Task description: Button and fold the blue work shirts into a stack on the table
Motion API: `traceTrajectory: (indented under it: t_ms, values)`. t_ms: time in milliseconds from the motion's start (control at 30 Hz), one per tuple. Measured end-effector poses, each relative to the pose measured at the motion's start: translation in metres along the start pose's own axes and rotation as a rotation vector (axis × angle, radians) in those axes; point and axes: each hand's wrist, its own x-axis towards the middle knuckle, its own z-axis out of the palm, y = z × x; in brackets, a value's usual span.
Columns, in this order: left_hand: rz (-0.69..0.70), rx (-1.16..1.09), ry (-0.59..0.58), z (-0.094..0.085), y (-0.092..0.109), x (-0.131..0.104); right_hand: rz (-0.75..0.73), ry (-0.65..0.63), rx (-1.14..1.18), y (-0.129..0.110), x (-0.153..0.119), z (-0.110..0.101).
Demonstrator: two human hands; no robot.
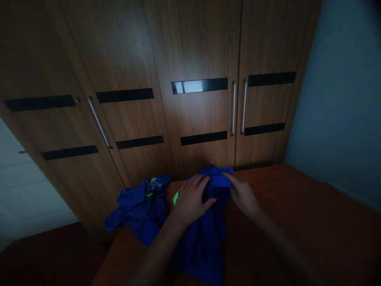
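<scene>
A blue garment (205, 242) with a bright yellow-green patch lies in loose folds on the reddish-brown surface. My left hand (193, 198) rests over its upper left part, fingers apart, thumb pointing right. At the garment's upper right edge, my right hand (242, 194) pinches the blue fabric between thumb and fingers. A second blue garment (143, 206), with yellow-green marks and small pale print, lies crumpled to the left of my left hand, partly over the surface's edge.
Behind the reddish-brown surface (297, 206) stands a wooden wardrobe (196, 115) with metal handles and black strips. White drawers (32, 190) are at the left. A pale blue-grey wall (342, 103) rises at the right.
</scene>
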Motion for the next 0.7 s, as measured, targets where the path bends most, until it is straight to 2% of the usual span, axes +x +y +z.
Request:
traceTrajectory:
  t_ms: [133,267,433,567,700]
  values:
    - [-0.114,0.194,-0.128,0.009,0.005,0.012,-0.040,0.078,-0.113,-0.019,0.014,-0.020]
    - [-0.176,0.294,-0.071,-0.005,-0.005,0.014,0.002,0.185,-0.192,-0.008,0.014,-0.023]
    - [-0.158,0.286,0.043,-0.039,-0.001,0.013,0.055,0.249,-0.320,0.015,0.001,0.004]
    - [-0.127,0.257,0.145,-0.063,0.007,0.012,0.122,0.266,-0.339,0.017,-0.010,0.029]
    - [-0.146,0.238,0.250,-0.086,-0.002,0.008,0.229,0.251,-0.306,0.029,-0.016,0.040]
